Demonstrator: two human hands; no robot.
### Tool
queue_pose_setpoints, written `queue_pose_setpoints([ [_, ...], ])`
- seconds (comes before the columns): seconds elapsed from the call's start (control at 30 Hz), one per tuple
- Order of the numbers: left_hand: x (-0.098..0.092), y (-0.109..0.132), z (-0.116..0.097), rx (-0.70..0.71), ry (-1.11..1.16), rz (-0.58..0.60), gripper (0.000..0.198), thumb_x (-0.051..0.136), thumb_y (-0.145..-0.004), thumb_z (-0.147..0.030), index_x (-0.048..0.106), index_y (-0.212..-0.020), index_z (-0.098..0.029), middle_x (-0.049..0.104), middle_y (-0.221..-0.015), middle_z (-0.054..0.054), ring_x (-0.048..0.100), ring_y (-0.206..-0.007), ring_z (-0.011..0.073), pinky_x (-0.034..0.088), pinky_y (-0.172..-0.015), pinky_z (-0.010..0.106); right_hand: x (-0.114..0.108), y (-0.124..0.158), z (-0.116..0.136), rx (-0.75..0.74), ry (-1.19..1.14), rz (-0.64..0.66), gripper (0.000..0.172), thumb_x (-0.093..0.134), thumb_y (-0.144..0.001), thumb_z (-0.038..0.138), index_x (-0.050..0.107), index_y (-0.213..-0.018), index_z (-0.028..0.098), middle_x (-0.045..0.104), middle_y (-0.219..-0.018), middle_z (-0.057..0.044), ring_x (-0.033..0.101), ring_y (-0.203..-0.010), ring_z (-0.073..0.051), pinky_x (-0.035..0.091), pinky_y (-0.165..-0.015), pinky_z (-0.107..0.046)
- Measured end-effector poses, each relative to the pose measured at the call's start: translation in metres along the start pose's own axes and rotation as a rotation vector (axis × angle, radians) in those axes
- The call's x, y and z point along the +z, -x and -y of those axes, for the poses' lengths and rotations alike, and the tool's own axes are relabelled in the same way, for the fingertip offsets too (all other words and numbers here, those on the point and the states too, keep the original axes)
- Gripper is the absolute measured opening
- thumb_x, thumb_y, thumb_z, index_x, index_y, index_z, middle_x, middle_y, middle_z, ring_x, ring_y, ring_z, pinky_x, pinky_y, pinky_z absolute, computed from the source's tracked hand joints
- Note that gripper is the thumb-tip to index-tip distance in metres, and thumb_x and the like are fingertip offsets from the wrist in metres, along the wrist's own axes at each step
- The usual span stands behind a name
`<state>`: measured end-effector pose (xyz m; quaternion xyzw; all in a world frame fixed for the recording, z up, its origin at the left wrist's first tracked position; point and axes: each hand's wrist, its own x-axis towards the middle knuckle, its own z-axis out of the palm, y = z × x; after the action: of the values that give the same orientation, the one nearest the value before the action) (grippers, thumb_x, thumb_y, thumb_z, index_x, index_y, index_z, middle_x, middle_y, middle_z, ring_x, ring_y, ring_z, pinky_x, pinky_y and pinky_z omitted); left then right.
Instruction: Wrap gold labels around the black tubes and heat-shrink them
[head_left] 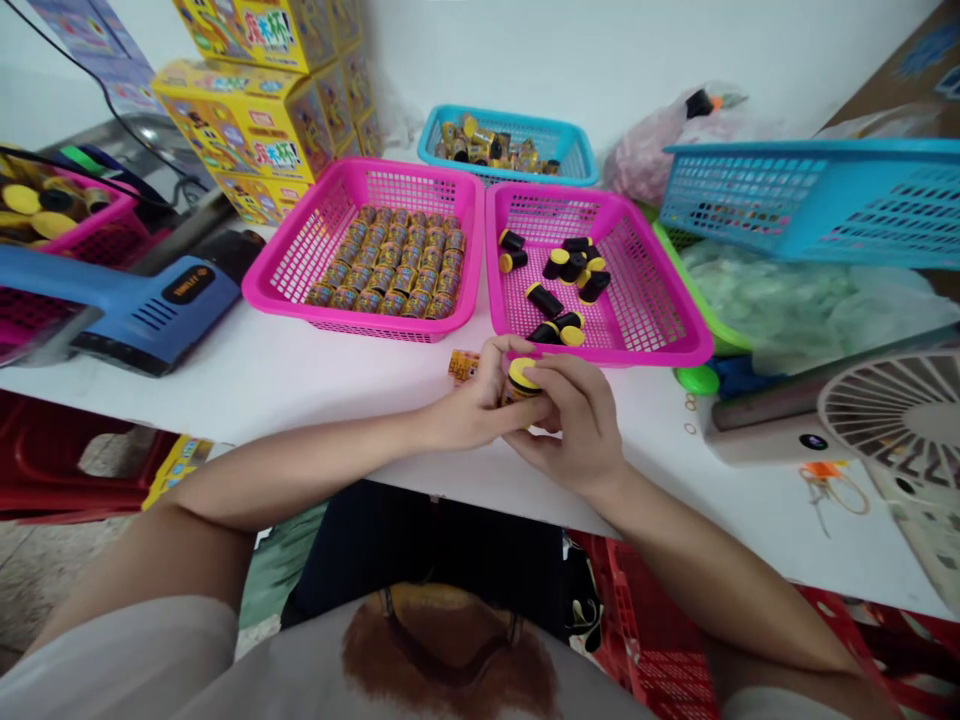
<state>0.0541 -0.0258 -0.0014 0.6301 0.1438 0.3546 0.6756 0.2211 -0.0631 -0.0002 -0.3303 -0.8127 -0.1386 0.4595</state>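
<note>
Between my two hands is a small cylinder with a yellow cap (523, 374) and a printed wrap below it. My left hand (487, 395) curls around its left side, and my right hand (574, 410) grips it from the right with fingers at the cap. Both hands are closed on it, just above the white table (360, 370). A small stack of printed orange labels (463, 366) lies beside my left fingers. Behind my hands, a pink basket (652, 290) holds several loose black cylinders (545, 299) with yellow caps. Their far ends touch nothing of mine.
A second pink basket (281, 270) holds rows of wrapped cylinders (397, 262). A blue basket (577, 150) stands behind. At left are a blue heat gun (161, 310) and stacked yellow boxes (255, 130). A fan (900, 410) and another blue basket (810, 200) occupy the right.
</note>
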Motion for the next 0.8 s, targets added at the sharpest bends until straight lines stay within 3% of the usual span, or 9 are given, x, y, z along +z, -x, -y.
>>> queue_pose_setpoints([
  [0.2,-0.001,0.000,0.010,0.173,-0.309,-0.252,0.057,0.069,-0.088,-0.022,0.027,-0.126,-0.025,0.053,-0.078,-0.010,0.061,-0.063,0.0077,0.046,-0.059,0.021,0.011,0.007,-0.004,0.010,0.070,0.021,0.058,0.077,-0.091,0.032,0.052,-0.144,0.033,0.067,-0.111,-0.008,0.065,-0.109,-0.029,0.051,-0.113,-0.064],
  [0.33,-0.004,-0.001,0.012,0.186,-0.326,-0.244,0.056,0.068,-0.091,-0.025,0.025,-0.126,-0.026,0.052,-0.080,-0.009,0.059,-0.063,0.0083,0.047,-0.061,0.022,0.012,0.006,-0.006,-0.027,0.084,-0.036,0.058,0.077,-0.090,0.029,0.053,-0.143,0.033,0.068,-0.111,-0.007,0.066,-0.110,-0.028,0.056,-0.110,-0.060],
  [0.43,-0.009,0.000,-0.002,0.261,-0.356,-0.202,0.050,0.072,-0.090,-0.031,0.033,-0.121,-0.026,0.060,-0.090,-0.003,0.066,-0.076,0.0116,0.053,-0.070,0.024,0.007,0.002,-0.007,-0.087,0.088,-0.055,0.060,0.078,-0.089,0.027,0.053,-0.144,0.030,0.068,-0.114,-0.007,0.067,-0.112,-0.027,0.058,-0.108,-0.056],
  [0.57,-0.027,0.005,-0.044,0.282,-0.610,-0.217,0.028,0.079,-0.088,-0.036,0.061,-0.101,-0.020,0.070,-0.098,0.003,0.068,-0.088,0.0135,0.056,-0.080,0.026,-0.007,-0.010,-0.019,-0.084,0.092,-0.008,0.063,0.082,-0.087,0.029,0.053,-0.143,0.029,0.069,-0.116,-0.007,0.068,-0.113,-0.026,0.058,-0.108,-0.051],
  [0.63,-0.045,0.004,-0.072,0.200,-0.733,-0.238,0.023,0.079,-0.088,-0.035,0.069,-0.097,-0.018,0.074,-0.096,0.003,0.069,-0.083,0.0129,0.056,-0.079,0.026,-0.015,-0.020,-0.037,0.071,0.093,0.070,0.057,0.079,-0.089,0.044,0.057,-0.139,0.026,0.070,-0.120,-0.010,0.067,-0.119,-0.028,0.056,-0.108,-0.051],
  [0.7,-0.070,-0.006,-0.098,0.120,-0.842,-0.292,0.022,0.080,-0.086,-0.034,0.073,-0.097,-0.017,0.075,-0.092,0.003,0.069,-0.080,0.0136,0.056,-0.078,0.027,-0.021,-0.033,-0.062,0.352,0.099,0.236,0.048,0.065,-0.096,0.054,0.065,-0.131,0.022,0.069,-0.126,-0.014,0.066,-0.123,-0.031,0.055,-0.108,-0.052],
  [0.8,-0.115,-0.045,-0.124,0.040,-1.013,-0.418,0.017,0.079,-0.084,-0.031,0.075,-0.093,-0.017,0.073,-0.083,0.002,0.067,-0.078,0.0147,0.054,-0.075,0.027,-0.021,-0.051,-0.102,0.735,0.086,0.725,0.057,0.053,-0.098,0.059,0.068,-0.135,0.018,0.069,-0.134,-0.019,0.070,-0.118,-0.035,0.058,-0.101,-0.054],
])
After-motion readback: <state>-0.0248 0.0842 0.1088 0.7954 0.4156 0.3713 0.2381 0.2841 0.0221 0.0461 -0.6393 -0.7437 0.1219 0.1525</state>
